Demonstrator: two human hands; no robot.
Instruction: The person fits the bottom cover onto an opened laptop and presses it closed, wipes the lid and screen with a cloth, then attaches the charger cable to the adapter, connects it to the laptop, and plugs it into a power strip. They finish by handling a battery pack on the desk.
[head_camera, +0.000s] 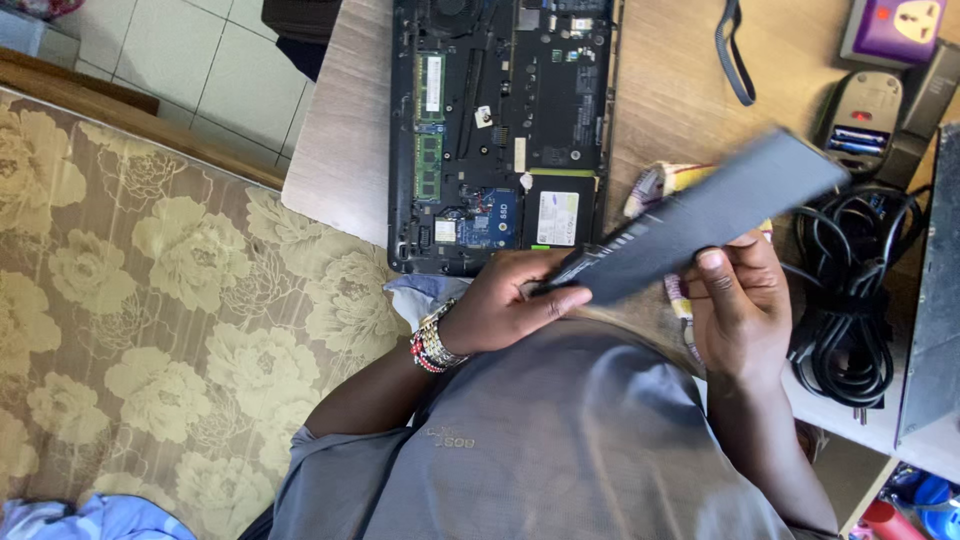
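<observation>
bare wood free beyond opened laptop, coiled black cable crowding right

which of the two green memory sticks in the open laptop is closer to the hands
The lower memory stick, seated just above the blue-labelled drive. The other memory stick sits farther up the open laptop, farther from the left hand.

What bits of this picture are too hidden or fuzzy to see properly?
- Head view: the long dark panel, held by the left hand and right hand, is motion-blurred, so its surface details are lost.
- The opened laptop is cut off by the top edge.
- The striped packet is mostly hidden behind the panel.
- The grey box runs off the right edge.
- Part of the black cable lies behind the right hand.
</observation>
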